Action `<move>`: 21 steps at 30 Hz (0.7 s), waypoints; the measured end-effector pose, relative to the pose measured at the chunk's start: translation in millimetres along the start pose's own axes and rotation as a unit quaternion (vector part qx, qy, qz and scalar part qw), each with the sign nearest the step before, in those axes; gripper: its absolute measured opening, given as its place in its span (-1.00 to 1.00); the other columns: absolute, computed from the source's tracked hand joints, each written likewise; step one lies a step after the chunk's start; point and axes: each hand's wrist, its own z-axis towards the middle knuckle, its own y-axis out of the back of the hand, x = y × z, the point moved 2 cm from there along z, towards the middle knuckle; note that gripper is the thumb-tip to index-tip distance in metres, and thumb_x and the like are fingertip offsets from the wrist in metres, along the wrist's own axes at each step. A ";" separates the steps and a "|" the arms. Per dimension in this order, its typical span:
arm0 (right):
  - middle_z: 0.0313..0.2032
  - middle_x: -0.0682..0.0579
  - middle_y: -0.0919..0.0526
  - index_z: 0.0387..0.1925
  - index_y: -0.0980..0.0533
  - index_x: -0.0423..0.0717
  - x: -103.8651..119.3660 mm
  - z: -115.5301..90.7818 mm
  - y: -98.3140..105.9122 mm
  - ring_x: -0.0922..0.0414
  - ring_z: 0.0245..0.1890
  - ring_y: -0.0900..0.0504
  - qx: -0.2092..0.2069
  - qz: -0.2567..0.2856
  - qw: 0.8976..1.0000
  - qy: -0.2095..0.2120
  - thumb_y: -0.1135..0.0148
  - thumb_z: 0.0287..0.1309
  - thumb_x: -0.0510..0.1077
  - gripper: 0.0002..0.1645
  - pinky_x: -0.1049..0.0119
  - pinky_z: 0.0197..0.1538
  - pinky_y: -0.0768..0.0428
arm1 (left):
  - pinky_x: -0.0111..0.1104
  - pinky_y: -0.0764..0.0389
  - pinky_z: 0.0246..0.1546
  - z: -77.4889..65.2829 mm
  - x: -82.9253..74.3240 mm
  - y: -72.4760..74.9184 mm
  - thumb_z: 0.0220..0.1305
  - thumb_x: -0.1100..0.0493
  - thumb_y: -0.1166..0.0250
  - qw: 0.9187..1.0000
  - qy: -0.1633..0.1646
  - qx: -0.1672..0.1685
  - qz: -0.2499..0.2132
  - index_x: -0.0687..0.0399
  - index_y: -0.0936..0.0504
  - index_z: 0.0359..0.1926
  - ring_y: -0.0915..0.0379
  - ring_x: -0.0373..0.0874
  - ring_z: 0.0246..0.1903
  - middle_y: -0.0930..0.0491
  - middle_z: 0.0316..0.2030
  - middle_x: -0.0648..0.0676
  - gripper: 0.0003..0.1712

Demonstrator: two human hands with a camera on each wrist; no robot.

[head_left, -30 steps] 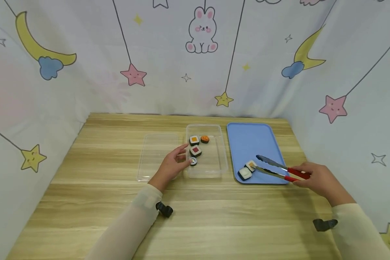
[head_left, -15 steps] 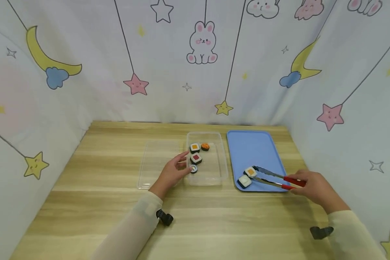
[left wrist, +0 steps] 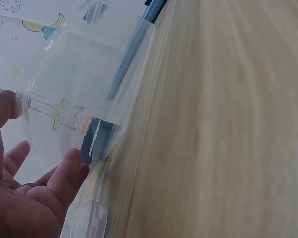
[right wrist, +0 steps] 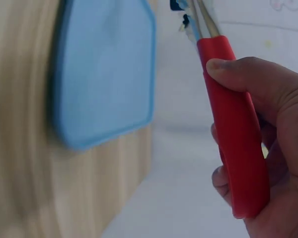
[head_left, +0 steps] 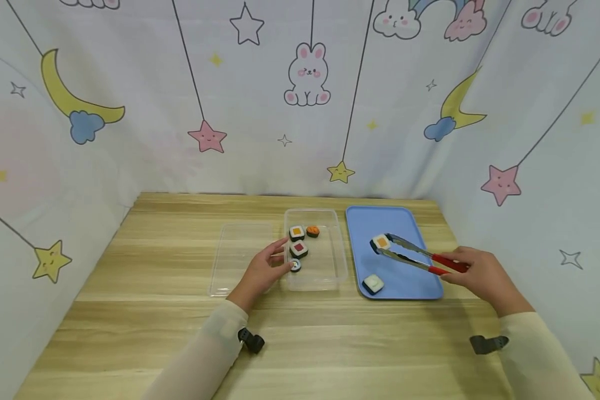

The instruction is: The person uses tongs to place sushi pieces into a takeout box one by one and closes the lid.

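Observation:
My right hand (head_left: 480,276) grips the red handles of metal tongs (head_left: 437,263). Between the tong tips is a toy sushi piece (head_left: 380,242) with an orange square centre, over the blue tray (head_left: 387,221). A pale-topped sushi piece (head_left: 373,284) lies at the tray's near left corner. My left hand (head_left: 261,275) touches the left side of a clear plastic container (head_left: 325,285), thumb and fingers spread along its rim and wall. Inside are a yellow-centred piece (head_left: 296,232), a red-centred piece (head_left: 298,249), an orange-topped piece (head_left: 313,231) and a small round roll (head_left: 295,265).
A clear lid (head_left: 240,253) lies on the wooden table (head_left: 300,344), left of the container. A patterned curtain (head_left: 250,100) hangs behind the table and along both sides. In the right wrist view, the tray's raised edge (right wrist: 151,89) shows beside the red tong handles.
The tongs have closed on the orange-centred sushi piece and carried it away from the pale-topped one, towards the far side of the tray. My left hand stays at the container.

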 end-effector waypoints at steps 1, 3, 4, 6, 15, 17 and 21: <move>-0.05 -0.15 -0.71 0.11 -0.72 -0.13 4.9 4.9 0.8 -0.02 -0.19 -0.62 0.001 0.005 1.000 0.003 -0.62 0.06 -0.08 -0.45 0.22 -0.25 -0.61 | 0.07 -0.48 0.30 0.0 0.0 0.1 0.36 0.21 -0.43 1.000 0.000 0.000 -0.001 -0.13 -0.39 0.53 -0.50 0.16 0.29 -0.46 0.38 0.25 -0.23; -0.07 -0.10 -0.71 0.13 -0.71 -0.09 16.0 16.3 0.4 0.00 -0.20 -0.62 0.007 0.014 1.000 0.014 -0.60 0.08 -0.10 -0.46 0.24 -0.27 -0.61 | 0.07 -0.49 0.29 0.2 0.1 0.2 0.36 0.21 -0.43 1.000 -0.003 0.001 -0.001 -0.11 -0.38 0.54 -0.50 0.16 0.29 -0.46 0.38 0.26 -0.23; -0.08 -0.08 -0.71 0.13 -0.72 -0.08 22.1 22.5 -1.1 0.00 -0.20 -0.61 0.011 0.018 1.000 0.021 -0.60 0.09 -0.11 -0.46 0.25 -0.27 -0.61 | 0.07 -0.49 0.29 0.0 0.1 0.3 0.36 0.20 -0.43 1.000 -0.004 0.001 -0.001 -0.10 -0.38 0.54 -0.51 0.17 0.29 -0.46 0.37 0.27 -0.23; -0.09 -0.05 -0.71 0.13 -0.72 -0.07 34.9 35.6 -6.3 0.01 -0.19 -0.61 0.018 0.024 0.999 0.038 -0.61 0.08 -0.13 -0.47 0.27 -0.29 -0.62 | 0.08 -0.49 0.29 0.0 0.1 0.4 0.36 0.21 -0.43 1.000 -0.006 0.001 -0.002 -0.10 -0.39 0.53 -0.51 0.17 0.29 -0.46 0.37 0.27 -0.23; -0.22 0.20 -0.67 0.07 -0.75 0.01 89.1 89.8 -38.3 0.14 -0.27 -0.55 0.085 -0.015 0.987 0.133 -0.62 0.04 -0.10 -0.50 0.25 -0.28 -0.61 | 0.07 -0.49 0.29 0.9 3.8 -0.6 0.35 0.21 -0.44 1.000 0.001 -0.001 -0.003 -0.12 -0.39 0.54 -0.50 0.16 0.29 -0.46 0.37 0.25 -0.21; -0.23 0.22 -0.66 0.07 -0.75 0.03 99.1 99.8 -41.4 0.11 -0.25 -0.58 0.100 -0.034 0.984 0.145 -0.61 0.04 -0.10 -0.51 0.24 -0.26 -0.62 | 0.08 -0.49 0.28 0.5 2.7 -0.6 0.34 0.21 -0.45 1.000 0.000 -0.002 -0.002 -0.11 -0.39 0.54 -0.51 0.17 0.29 -0.46 0.37 0.25 -0.21; -0.29 0.22 -0.66 0.01 -0.78 0.03 119.0 116.8 -42.2 0.09 -0.26 -0.63 0.123 -0.065 0.977 0.161 -0.62 0.01 -0.12 -0.55 0.21 -0.23 -0.64 | 0.07 -0.51 0.28 -0.1 0.8 0.9 0.35 0.22 -0.44 1.000 -0.005 -0.001 0.000 -0.10 -0.38 0.54 -0.52 0.16 0.27 -0.47 0.36 0.25 -0.21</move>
